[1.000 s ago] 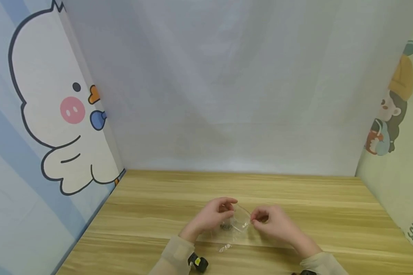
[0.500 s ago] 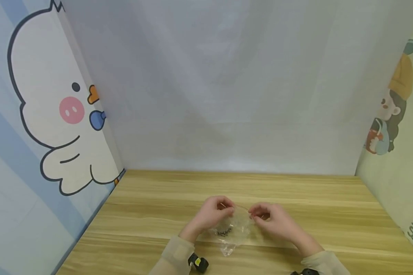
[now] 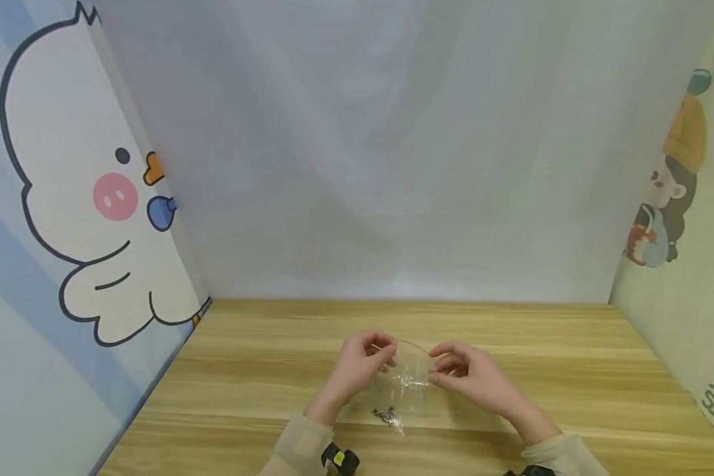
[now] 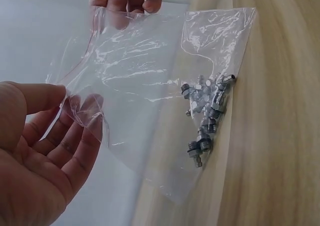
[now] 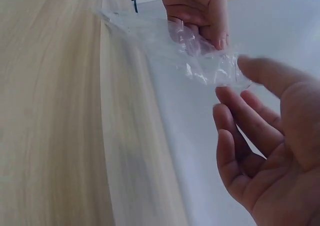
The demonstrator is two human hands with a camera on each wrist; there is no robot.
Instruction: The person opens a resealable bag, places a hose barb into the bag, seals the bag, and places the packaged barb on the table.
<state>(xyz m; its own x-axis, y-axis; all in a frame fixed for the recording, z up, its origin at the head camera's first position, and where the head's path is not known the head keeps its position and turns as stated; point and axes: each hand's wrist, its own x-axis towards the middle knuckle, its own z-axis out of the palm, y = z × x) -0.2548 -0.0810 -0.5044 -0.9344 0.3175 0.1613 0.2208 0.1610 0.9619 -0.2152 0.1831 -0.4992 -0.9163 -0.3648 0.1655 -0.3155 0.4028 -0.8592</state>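
Note:
A clear plastic zip bag [image 4: 135,61] with a red line along its mouth hangs between the two hands. Several small threaded metal fittings [image 4: 205,111], some with dark rings, lie gathered in its bottom; the head view shows them as a little grey cluster [image 3: 387,416]. The left hand [image 3: 359,363] pinches one corner of the mouth between thumb and fingers. At the opposite corner, the right hand [image 3: 476,377] has its thumb and fingertips on either side of the bag's edge in a loose hold. In the right wrist view that thumb [image 5: 265,71] is blurred.
A wood-grain table [image 3: 262,350] lies under the hands. Behind it hangs a pale grey curtain [image 3: 363,165], with printed cartoon panels at both sides. A black wrist strap [image 3: 340,458] sits at the left sleeve.
The bag has spread out flatter, and the fittings have come lower, toward the person. Both hands have risen slightly in the head view, and the right fingers have loosened apart.

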